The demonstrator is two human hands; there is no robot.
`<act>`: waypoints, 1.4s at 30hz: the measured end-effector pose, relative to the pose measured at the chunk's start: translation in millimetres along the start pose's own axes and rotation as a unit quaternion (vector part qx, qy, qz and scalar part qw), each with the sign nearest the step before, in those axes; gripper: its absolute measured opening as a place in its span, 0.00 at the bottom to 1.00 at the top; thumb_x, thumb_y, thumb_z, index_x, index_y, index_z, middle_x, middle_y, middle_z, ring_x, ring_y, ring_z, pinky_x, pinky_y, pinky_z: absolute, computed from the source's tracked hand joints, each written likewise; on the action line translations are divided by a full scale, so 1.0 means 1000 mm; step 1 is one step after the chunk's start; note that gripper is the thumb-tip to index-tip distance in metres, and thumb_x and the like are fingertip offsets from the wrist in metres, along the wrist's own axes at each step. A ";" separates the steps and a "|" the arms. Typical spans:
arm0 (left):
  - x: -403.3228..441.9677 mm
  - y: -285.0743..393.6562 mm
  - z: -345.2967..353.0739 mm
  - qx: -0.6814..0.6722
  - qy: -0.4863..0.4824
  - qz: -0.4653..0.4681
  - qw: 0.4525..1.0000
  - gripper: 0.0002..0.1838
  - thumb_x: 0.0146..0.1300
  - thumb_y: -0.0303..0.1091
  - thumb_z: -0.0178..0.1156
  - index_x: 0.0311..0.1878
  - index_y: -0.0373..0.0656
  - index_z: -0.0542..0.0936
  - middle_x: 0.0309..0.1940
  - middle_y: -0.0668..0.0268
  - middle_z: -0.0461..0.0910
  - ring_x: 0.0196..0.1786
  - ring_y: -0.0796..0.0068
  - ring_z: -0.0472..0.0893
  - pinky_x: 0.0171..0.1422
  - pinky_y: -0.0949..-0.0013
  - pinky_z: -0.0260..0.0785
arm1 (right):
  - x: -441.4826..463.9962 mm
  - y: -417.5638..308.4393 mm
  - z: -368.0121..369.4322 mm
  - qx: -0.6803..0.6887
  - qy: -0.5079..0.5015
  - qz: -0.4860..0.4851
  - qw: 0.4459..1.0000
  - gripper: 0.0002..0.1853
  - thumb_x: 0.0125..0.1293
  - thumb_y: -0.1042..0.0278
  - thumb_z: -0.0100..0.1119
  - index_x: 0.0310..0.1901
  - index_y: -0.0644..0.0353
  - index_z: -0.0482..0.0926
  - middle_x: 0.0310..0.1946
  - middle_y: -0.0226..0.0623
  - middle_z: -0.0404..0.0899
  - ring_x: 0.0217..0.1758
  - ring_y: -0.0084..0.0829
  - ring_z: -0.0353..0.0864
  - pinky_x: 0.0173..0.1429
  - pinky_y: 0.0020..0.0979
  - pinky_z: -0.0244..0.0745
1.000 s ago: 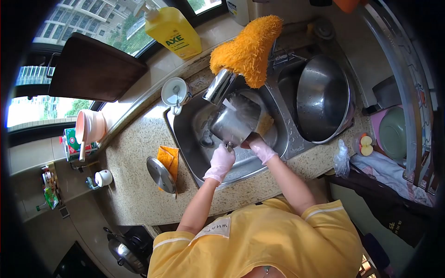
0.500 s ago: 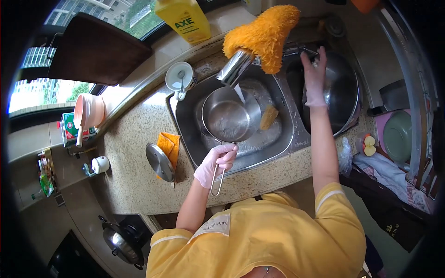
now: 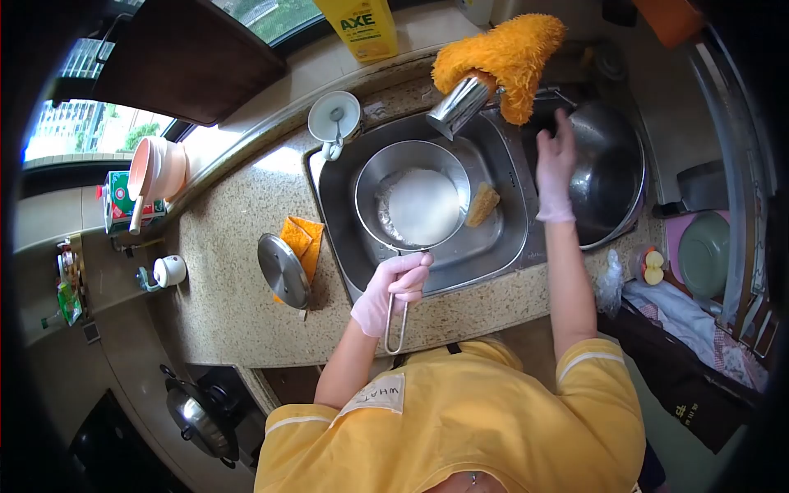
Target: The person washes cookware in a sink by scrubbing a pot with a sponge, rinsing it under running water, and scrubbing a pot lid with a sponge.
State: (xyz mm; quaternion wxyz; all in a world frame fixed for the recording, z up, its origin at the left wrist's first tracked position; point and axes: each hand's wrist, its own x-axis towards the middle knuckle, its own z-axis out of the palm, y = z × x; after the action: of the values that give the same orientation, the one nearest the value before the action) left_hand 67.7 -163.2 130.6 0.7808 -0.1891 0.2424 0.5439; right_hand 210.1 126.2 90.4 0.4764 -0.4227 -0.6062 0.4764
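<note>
My left hand [image 3: 393, 287], in a thin pale glove, is closed round the wire handle of a steel saucepan [image 3: 368, 197]. The pan is held over the left sink basin [image 3: 337, 238]; a bright white disc shows on its bottom, liquid or glare, I cannot tell which. Above and right of the pan juts a chrome faucet spout [image 3: 462, 107], draped with a fluffy orange cloth [image 3: 501, 57]. My gloved right hand [image 3: 556, 168] is empty, fingers apart, just below the tap lever [image 3: 565, 97] and over the left side of a large metal pot [image 3: 608, 172].
A tan sponge [image 3: 482, 205] lies right of the pan. A white cup with a spoon [image 3: 333, 115] stands at the sink corner. On the left counter, a steel lid [image 3: 283, 269] rests on an orange cloth [image 3: 311, 238]. A yellow AXE bottle [image 3: 362, 33] stands behind.
A white stream under the spout is gone, and the pan's bottom now shows a bright disc. My right hand has come down a little from the tap lever. The view has shifted slightly.
</note>
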 end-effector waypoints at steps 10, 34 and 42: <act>-0.004 -0.031 -0.031 0.780 0.412 0.147 0.448 0.13 0.60 0.37 0.55 0.42 0.36 0.71 0.26 0.45 0.79 0.32 0.44 0.81 0.38 0.47 0.72 | -0.165 0.047 0.059 0.351 -0.104 0.571 0.735 0.19 0.71 0.56 0.43 0.57 0.55 0.73 0.49 0.30 0.78 0.52 0.25 0.77 0.58 0.25 0.71; -0.092 -0.017 -0.033 -0.025 -0.171 0.020 0.985 0.10 0.67 0.29 0.43 0.43 0.33 0.71 0.08 0.71 0.64 0.06 0.88 0.55 0.10 0.81 0.44 | -0.205 0.013 0.007 -0.371 -0.306 -0.123 0.868 0.14 0.51 0.78 0.57 0.42 0.59 0.78 0.48 0.40 0.77 0.51 0.43 0.75 0.55 0.41 0.71; -0.088 -0.025 -0.028 -0.091 -0.244 0.035 0.965 0.08 0.65 0.24 0.43 0.42 0.29 0.67 0.08 0.66 0.67 0.06 0.88 0.59 0.09 0.82 0.46 | -0.207 0.015 0.007 -0.371 -0.299 -0.116 0.871 0.12 0.52 0.78 0.57 0.41 0.59 0.78 0.47 0.39 0.78 0.52 0.43 0.75 0.55 0.41 0.70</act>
State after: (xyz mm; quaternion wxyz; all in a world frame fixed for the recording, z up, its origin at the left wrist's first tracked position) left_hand 60.2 -254.2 160.2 0.7765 -0.1127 0.0006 0.6200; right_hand 243.5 -71.9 39.2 0.1320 -0.3326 -0.8964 0.2616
